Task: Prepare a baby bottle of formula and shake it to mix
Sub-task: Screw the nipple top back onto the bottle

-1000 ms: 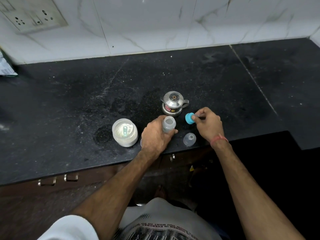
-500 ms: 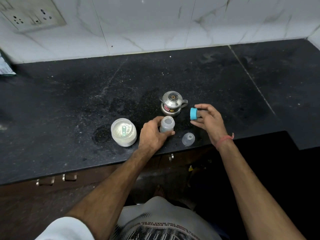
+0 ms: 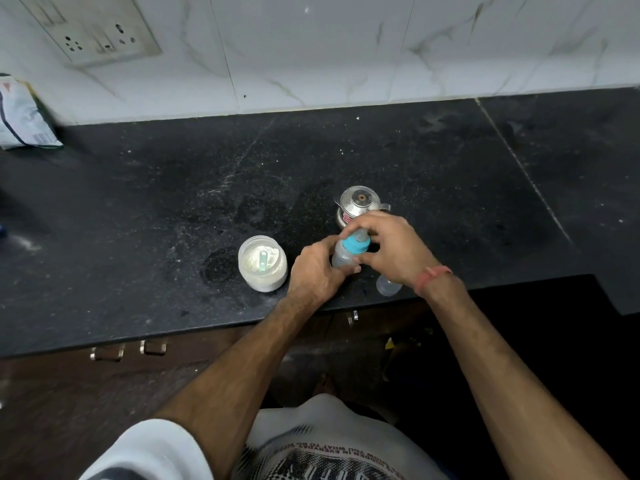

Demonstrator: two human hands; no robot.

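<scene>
From the head view, the baby bottle point(image 3: 343, 257) stands near the front edge of the black desk point(image 3: 138, 209), tipped a little away from the person. The left hand point(image 3: 317, 271) wraps around its body. The right hand point(image 3: 388, 247) pinches the blue cap ring point(image 3: 354, 243) on the bottle's mouth, right on top. I think twisting comes next. The open powder jar point(image 3: 262, 263) sits just left.

Black countertop point(image 3: 138, 209), white marble wall point(image 3: 346, 46)

Dim even light, slight motion blur, wide-angle bowing at edges
</scene>
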